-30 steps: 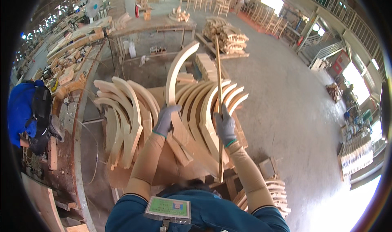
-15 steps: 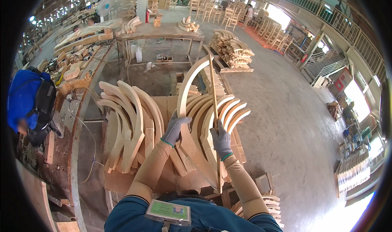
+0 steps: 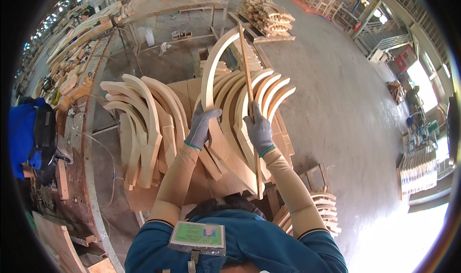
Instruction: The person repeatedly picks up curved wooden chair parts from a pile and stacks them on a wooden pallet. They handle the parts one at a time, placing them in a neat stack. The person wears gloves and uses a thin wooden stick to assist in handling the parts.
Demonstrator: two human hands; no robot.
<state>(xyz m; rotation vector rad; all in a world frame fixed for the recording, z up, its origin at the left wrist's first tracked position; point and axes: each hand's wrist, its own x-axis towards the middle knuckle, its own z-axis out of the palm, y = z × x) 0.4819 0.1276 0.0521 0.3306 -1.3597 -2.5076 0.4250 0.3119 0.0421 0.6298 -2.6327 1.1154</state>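
Observation:
A pale, curved wooden chair part [image 3: 208, 81] rises in front of me, its lower end reaching back toward my body. My left hand [image 3: 203, 126], in a grey glove, is closed around it near its middle. A long, thin wooden strip [image 3: 247, 76] spans the curve, close to the part's tip at the top and its bottom end near me. My right hand [image 3: 260, 131], also gloved, grips this strip around its middle. Beneath and beside both hands stand curved parts of the same kind, in a left stack [image 3: 153, 124] and a right stack [image 3: 278, 95].
Brown cardboard [image 3: 192, 189] lies under the stacks. A cluttered workbench [image 3: 91, 129] runs along the left, where a person in blue [image 3: 21, 143] is at work. Ahead stands a wooden table [image 3: 182, 5], with a pallet pile [image 3: 264, 13] to its right. More curved parts [image 3: 324, 208] sit low at my right.
The view has tipped downward, so the stacks and both hands sit higher in the picture. Both hands keep the same grips on the curved part and the strip.

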